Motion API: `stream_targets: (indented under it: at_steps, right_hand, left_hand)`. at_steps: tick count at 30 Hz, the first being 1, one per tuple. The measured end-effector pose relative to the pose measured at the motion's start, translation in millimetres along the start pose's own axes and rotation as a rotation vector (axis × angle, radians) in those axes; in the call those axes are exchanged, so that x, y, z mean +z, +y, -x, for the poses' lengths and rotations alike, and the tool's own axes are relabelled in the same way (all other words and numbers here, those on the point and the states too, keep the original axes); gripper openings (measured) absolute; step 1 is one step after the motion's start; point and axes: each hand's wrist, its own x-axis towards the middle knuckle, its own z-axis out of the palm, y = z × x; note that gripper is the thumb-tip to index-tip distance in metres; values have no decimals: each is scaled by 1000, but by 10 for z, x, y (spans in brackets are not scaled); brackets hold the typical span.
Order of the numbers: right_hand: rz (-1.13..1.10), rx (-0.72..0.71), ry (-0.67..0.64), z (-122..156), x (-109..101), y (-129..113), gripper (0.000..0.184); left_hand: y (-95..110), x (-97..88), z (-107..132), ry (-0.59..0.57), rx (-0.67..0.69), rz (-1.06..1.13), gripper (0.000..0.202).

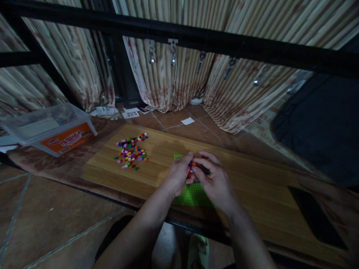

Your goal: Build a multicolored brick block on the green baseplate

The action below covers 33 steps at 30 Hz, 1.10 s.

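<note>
Over a green studded baseplate (194, 196), my left hand (179, 172) and my right hand (213, 177) meet with their fingers curled inward. Between the fingertips shows a small cluster of coloured toy bricks (191, 169), with red, orange and pink pieces. Both hands are closed on these bricks, though fingers cover much of them and single pieces cannot be made out. Darker and blue bits also peek out beside my right fingers. To the left, a scattered pile of tiny mixed-colour bricks (131, 152) lies on the wooden board (157, 149).
A clear plastic bin (42, 130) with an orange label stands at the far left. A flat black object (316, 216) lies on the right of the board. Behind are a dark metal rail (196, 33) with hanging clips, striped curtains (179, 78) and a paper (187, 121) on the tiles.
</note>
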Motion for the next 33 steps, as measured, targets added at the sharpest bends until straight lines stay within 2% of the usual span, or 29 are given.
stream_targets:
  at_steps: [8, 12, 19, 22, 25, 28, 33]
  right_hand:
    - [-184, 71, 164, -27, -19, 89, 12]
    - [-253, 119, 219, -38, -55, 103, 11]
    - [-354, 188, 121, -26, -89, 33, 11]
    - [-500, 251, 97, -18, -91, 33, 9]
    - [-694, 320, 134, -18, -101, 64, 11]
    - [-792, 378, 205, -29, -138, 95, 15]
    - [-745, 415, 252, -36, -212, 147, 21]
  left_hand:
    - [39, -31, -7, -71, 22, -38, 22]
    - [56, -49, -2, -133, 37, -84, 24]
    - [54, -72, 4, -162, 11, -73, 24]
    - [87, -83, 25, -213, -31, -17, 22]
    - [124, -97, 37, -267, -49, 11, 19]
    - [146, -120, 24, -236, -39, 27, 13]
    - [172, -166, -19, -67, 16, 44, 9]
